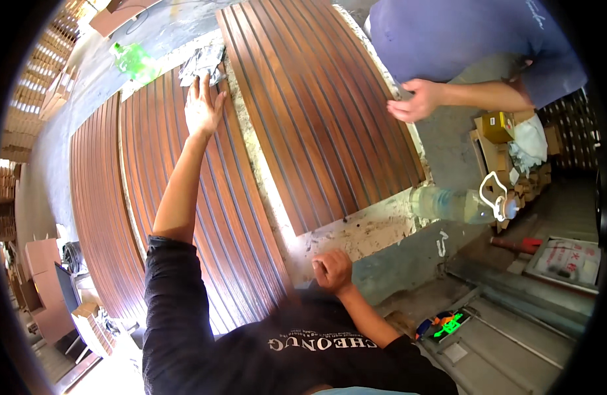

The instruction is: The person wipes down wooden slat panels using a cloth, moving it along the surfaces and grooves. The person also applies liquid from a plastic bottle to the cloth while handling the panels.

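Observation:
My left arm stretches out over the grooved brown wooden panels. My left hand (203, 113) is open, its fingers straight, and the fingertips meet the near edge of a crumpled grey-white sheet (203, 64), cloth or plastic. That sheet lies at the far end of the middle panel (204, 191). Close to my body, my right hand (333, 270) is curled into a loose fist, with nothing showing in it. It hovers by the near end of the right panel (316, 118). A third panel (96, 197) lies on the left.
Across the right panel, another person's hand (418, 100) hangs over its edge. A large clear bottle (451, 205) with a white handle lies at the table's right corner. A green plastic bottle (132, 60) lies at the far left. Boxes (497, 126) and scraps are stacked at right.

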`<state>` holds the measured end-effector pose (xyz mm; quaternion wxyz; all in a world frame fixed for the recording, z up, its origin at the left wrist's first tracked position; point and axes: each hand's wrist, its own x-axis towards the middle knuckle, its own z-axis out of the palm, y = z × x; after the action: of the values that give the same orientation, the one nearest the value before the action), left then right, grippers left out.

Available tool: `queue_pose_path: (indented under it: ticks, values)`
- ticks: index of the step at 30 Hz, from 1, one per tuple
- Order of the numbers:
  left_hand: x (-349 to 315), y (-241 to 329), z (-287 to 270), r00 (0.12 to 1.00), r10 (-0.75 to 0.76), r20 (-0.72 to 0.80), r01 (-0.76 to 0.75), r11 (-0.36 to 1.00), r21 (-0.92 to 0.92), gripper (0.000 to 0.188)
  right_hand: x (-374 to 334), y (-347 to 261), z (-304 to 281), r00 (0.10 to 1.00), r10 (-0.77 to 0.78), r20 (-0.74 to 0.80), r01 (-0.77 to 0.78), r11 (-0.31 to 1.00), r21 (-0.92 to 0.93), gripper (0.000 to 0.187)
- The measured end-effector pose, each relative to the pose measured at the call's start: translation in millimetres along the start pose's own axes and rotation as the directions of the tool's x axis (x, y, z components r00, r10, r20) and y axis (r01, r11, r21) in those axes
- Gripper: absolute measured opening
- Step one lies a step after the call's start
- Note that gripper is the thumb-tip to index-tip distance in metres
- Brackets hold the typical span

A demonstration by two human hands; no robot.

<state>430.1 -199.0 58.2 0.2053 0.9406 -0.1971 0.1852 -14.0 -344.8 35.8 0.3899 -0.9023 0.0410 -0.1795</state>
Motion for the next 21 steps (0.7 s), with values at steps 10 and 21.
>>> queue_pose_path:
  ticks: [10,21]
  values:
    - [89,-4,78,0.927,-0.365,0.086,0.311,0.877,0.366,0.070,1,8,8,0.999,0.028,0.029,-0.018,0.949,-0.315,0.015]
    - [82,-95,74,0.933,-0.056,0.355,-0.008,0.984,0.176,0.034,2,10,10,0.999,-0.036,-0.035,0.023,0.946,-0.323,0.018]
